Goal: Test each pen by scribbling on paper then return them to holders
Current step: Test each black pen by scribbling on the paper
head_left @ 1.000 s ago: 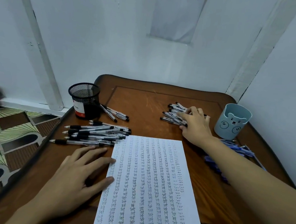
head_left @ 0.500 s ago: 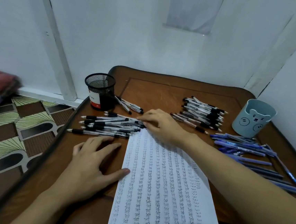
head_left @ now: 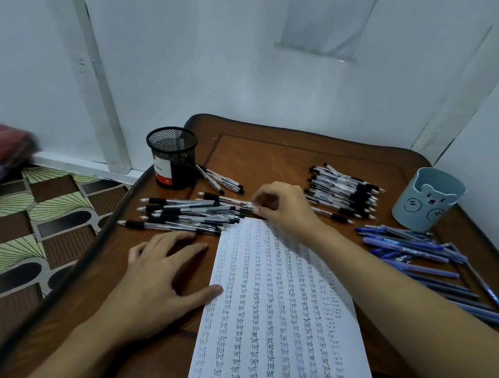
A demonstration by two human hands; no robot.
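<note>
Mesh holder (head_left: 170, 157): being kept at the table's (head_left: 275, 161) far left; black pens (head_left: 221, 181) being left outside, beside its base.
Bear cup (head_left: 426, 203): being kept far right; blue pens (head_left: 413, 250) being laid outside, before it.
Right hand (head_left: 282, 210): one black pen (head_left: 229, 200) being pinched at its end by fingertips.
Left hand (head_left: 160, 277): being laid flat, fingers spread, nothing held, thumb touching paper (head_left: 276, 313).

Glossy wood table (head_left: 275, 161); black wire-mesh holder (head_left: 171, 147); matt paper (head_left: 276, 313).
</note>
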